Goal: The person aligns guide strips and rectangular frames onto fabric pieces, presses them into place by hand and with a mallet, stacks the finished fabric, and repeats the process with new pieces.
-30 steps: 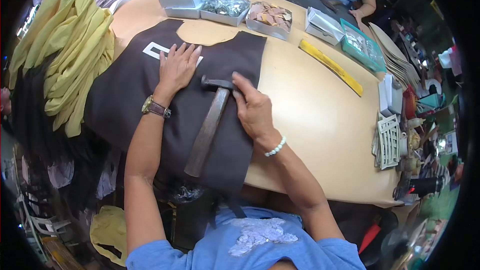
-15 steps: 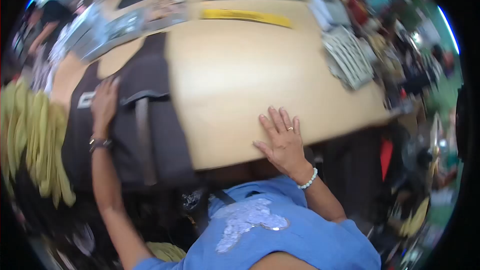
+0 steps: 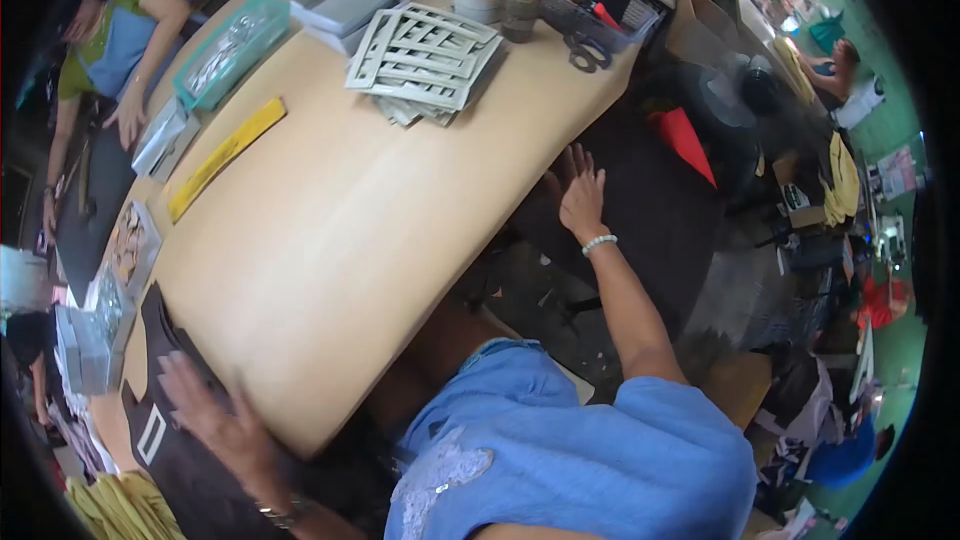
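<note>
My left hand (image 3: 215,425), a little blurred, is over a dark brown apron-shaped cloth piece (image 3: 185,475) at the lower left of the table, with its fingers stretched out. A pale rectangular outline (image 3: 151,437) shows on that cloth. Past the table's right edge, my right hand (image 3: 582,198) is at a stack or spread of dark brown cloth (image 3: 650,230). Its fingers are extended and nothing is gripped; whether the palm presses on the cloth I cannot tell. A red pointed piece (image 3: 684,145) lies on the dark cloth beyond this hand.
On the wooden table (image 3: 330,210) are a yellow ruler (image 3: 228,158), stacked pale slotted pieces (image 3: 425,60), a teal tray (image 3: 232,52), scissors (image 3: 588,55) and a bottle (image 3: 522,5). A co-worker (image 3: 125,40) works across the table. Yellow cloth (image 3: 125,505) hangs at the lower left.
The view has swung to the right. My right hand has left the tabletop and reached over to the dark cloth beside it. My left hand has shifted on the apron-shaped piece.
</note>
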The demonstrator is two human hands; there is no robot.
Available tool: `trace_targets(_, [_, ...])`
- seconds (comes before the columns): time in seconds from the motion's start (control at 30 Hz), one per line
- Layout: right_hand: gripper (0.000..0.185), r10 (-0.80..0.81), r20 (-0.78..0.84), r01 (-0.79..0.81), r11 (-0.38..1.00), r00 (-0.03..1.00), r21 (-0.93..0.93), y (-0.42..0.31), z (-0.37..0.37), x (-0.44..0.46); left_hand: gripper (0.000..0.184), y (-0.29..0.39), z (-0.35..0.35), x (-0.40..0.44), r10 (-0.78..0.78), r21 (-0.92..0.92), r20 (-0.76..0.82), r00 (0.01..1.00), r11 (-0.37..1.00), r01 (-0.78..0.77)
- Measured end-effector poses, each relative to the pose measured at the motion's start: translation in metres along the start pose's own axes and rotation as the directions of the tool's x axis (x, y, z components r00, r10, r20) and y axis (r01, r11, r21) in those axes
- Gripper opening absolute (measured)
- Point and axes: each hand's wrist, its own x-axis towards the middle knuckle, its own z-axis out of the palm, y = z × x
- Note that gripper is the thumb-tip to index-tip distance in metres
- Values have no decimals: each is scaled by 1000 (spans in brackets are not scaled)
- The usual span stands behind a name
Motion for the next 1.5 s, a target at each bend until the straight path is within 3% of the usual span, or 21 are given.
trace_targets(0.1, [56,-10,-21,10,1000,1000,15,3,21,-2,59,71,26,-15,46,-354,127,991,935,3])
trace_targets(0.2, [50,2,-12,-1,1000,1000,29,9,34,-2,57,111,55,-27,-10,-361,307,952,924,127])
trace_targets(0.37, [41,-22,-28,21,999,999,-39,18,38,0,54,116,69,-33,42,-336,351,935,938,84])
trace_targets(0.4, [40,170,59,-179,962,984,208,21,35,6,53,113,70,-33,40,-369,354,934,924,100])
trace_targets(0.47, [38,430,349,-553,609,833,569,34,14,19,55,112,68,-32,68,-390,362,930,917,85])
trace_targets(0.53, [42,624,279,-545,285,730,788,45,-14,22,55,111,67,-33,78,-414,361,929,906,85])
trace_targets(0.6, [43,836,247,-429,-16,490,903,50,-51,32,54,111,66,-32,75,-446,352,933,890,97])
trace_targets(0.67, [40,727,318,-153,-286,609,946,29,-119,34,56,113,63,-30,81,-497,362,928,859,119])
trace_targets(0.77, [36,463,217,-2,-421,859,907,-2,-181,48,63,121,53,-19,200,-747,301,932,657,100])
trace_targets(0.83, [37,38,105,-61,-608,994,792,-59,-216,52,81,135,42,-8,314,-903,251,916,416,105])
trace_targets(0.87, [38,-154,4,-106,-662,988,742,-107,-228,52,96,144,36,-4,374,-951,232,898,281,129])
trace_targets(0.9, [45,-474,-82,-338,-728,877,596,-134,-229,56,110,151,31,3,409,-980,177,895,159,121])
trace_targets(0.93, [49,-312,19,-214,-604,950,768,-181,-237,46,124,157,27,7,436,-993,113,893,33,110])
trace_targets(1.03, [49,-379,-134,-60,-457,916,887,-302,-220,35,127,158,20,10,246,-960,191,950,-155,233])
trace_targets(1.07, [49,-433,-227,1,-462,872,887,-335,-211,32,99,150,21,15,192,-983,175,966,-14,181])
trace_targets(1.13, [50,-575,-272,15,-410,772,912,-373,-199,29,61,135,23,22,16,-893,392,920,-235,385])
trace_targets(1.2, [60,-739,-143,28,-166,658,986,-387,-186,28,29,115,31,24,-196,-859,404,893,-415,298])
trace_targets(1.23, [60,-760,-100,86,-58,642,995,-390,-174,26,28,104,33,24,-230,-810,447,865,-515,282])
trace_targets(1.3, [60,-820,-42,288,152,571,946,-387,-141,27,28,83,41,21,-309,-837,435,846,-485,253])
trace_targets(1.4, [67,-837,39,656,455,545,602,-368,-85,35,37,64,53,13,-362,-834,475,802,-476,280])
trace_targets(1.5, [73,-772,166,667,619,614,414,-342,-60,42,57,55,48,3,-304,-786,534,789,-521,332])
